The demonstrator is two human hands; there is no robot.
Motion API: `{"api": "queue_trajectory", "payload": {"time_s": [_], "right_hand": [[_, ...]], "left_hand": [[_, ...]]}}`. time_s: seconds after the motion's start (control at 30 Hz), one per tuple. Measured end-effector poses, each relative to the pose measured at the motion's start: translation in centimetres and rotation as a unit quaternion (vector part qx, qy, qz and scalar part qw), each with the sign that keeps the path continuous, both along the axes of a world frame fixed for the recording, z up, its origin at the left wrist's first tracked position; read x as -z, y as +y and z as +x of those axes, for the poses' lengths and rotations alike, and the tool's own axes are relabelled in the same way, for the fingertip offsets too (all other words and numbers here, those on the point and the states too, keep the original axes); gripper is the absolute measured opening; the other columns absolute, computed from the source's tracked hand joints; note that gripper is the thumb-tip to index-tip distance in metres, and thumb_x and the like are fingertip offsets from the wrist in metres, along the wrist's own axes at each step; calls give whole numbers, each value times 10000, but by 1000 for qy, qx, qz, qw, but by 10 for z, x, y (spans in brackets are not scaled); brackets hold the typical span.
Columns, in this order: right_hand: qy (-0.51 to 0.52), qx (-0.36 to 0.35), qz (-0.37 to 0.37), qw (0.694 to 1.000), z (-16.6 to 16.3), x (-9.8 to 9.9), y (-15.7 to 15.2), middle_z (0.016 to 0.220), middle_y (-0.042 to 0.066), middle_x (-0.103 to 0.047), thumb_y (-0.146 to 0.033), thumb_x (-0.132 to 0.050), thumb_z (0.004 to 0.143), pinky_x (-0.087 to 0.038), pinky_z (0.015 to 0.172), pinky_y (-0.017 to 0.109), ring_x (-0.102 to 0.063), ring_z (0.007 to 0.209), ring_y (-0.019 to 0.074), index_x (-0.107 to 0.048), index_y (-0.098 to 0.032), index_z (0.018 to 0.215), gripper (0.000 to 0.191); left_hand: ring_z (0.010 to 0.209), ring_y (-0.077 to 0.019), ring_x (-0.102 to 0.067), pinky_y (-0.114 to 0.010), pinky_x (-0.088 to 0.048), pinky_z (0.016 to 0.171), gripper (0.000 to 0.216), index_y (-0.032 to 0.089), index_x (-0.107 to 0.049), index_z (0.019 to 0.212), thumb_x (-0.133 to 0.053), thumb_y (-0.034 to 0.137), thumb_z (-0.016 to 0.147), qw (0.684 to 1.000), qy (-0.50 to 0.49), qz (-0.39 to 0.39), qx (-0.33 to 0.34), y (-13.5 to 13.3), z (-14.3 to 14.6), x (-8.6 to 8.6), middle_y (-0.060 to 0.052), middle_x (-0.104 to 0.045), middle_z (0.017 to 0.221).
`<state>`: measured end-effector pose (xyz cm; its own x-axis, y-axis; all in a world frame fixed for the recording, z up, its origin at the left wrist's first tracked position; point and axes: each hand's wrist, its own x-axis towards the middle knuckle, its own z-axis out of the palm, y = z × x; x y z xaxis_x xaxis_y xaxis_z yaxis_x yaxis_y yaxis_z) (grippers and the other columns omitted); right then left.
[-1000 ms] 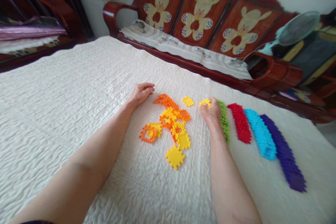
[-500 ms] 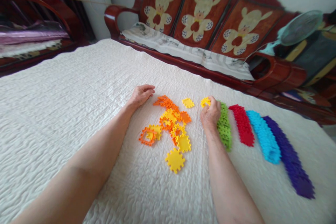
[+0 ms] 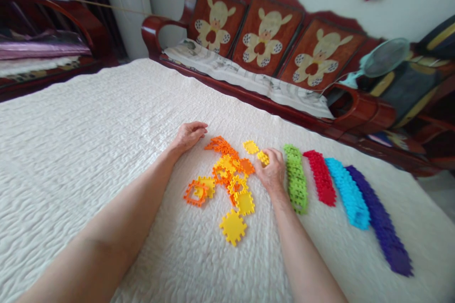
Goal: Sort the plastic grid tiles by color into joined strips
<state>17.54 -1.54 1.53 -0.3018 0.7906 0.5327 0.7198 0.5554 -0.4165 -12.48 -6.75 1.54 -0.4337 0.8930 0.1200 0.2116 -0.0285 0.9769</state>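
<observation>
My right hand point(image 3: 273, 170) has its fingers closed on a yellow interlocking tile point(image 3: 263, 157), held low over the quilt; the fingers partly cover it. Just beyond lies a flat yellow tile point(image 3: 250, 147). My left hand point(image 3: 191, 135) rests on the quilt, loosely open and holding nothing. Between the hands spreads a loose pile of orange notched tiles point(image 3: 217, 144) and yellow ones, some solid and some hollow frames. A solid yellow tile point(image 3: 233, 227) lies nearest me, and an orange frame point(image 3: 186, 197) sits at the pile's left.
To the right, rows of tiles lie side by side: green point(image 3: 295, 180), red point(image 3: 321, 177), light blue point(image 3: 347, 192) and purple point(image 3: 380, 222). A white quilt point(image 3: 88, 151) covers the surface. Beyond its far edge stand a wooden sofa point(image 3: 227, 73) and a fan point(image 3: 386, 58).
My right hand has moved left and nearer me, away from the green row, carrying the yellow tile toward the pile. My left hand stays in place. The view has tilted up slightly.
</observation>
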Motion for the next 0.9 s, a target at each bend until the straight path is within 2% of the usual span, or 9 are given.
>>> {"api": "queue_trajectory", "payload": {"time_s": [0.13,0.23,0.33,0.5,0.73,0.9], "right_hand": [[11,-16,-31,999,3,0,-3,1279,168,-514,-286,-566,706,-376,1066,487,-464,1237,299,-500,-159,1210,523],[-5,-41,-82,996,8,-3,0,1319,184,-503,-288,-571,692,-369,1071,498,-461,1256,311,-447,-134,1285,625],[-34,-54,-128,990,13,-12,6,1290,155,-538,-296,-582,693,-387,1059,473,-501,1219,293,-478,-156,1265,598],[-74,-51,-195,977,15,-27,11,1165,89,-593,-315,-609,688,-434,1007,423,-560,1123,252,-583,-200,1099,427],[-53,-71,-169,982,22,-21,13,1115,68,-570,-297,-652,670,-460,973,397,-580,1060,234,-577,-222,1122,465],[-54,-100,-183,976,28,-23,15,1155,70,-553,-223,-581,700,-447,994,372,-566,1107,210,-539,-219,1165,467]], "left_hand": [[643,-142,-617,-247,-490,620,368,151,-715,954,-625,385,684,1000,-12,5,4,0,0,0,-59,-722,805],[629,-140,-606,-240,-470,595,373,158,-717,945,-633,402,675,1000,-6,7,6,1,-2,2,-49,-717,778],[616,-139,-598,-239,-456,576,382,163,-718,947,-633,414,672,1000,-6,9,9,2,-3,4,-43,-716,764],[593,-139,-588,-242,-451,564,378,169,-719,938,-644,420,666,1000,-5,-1,-2,2,-2,4,-37,-713,742],[608,-145,-606,-242,-468,570,369,170,-721,932,-652,416,664,1000,-8,-1,-2,2,-2,3,-45,-726,766],[590,-140,-585,-243,-455,566,360,179,-720,924,-650,418,664,1000,-7,-1,-4,2,-1,3,-33,-715,740]]}}
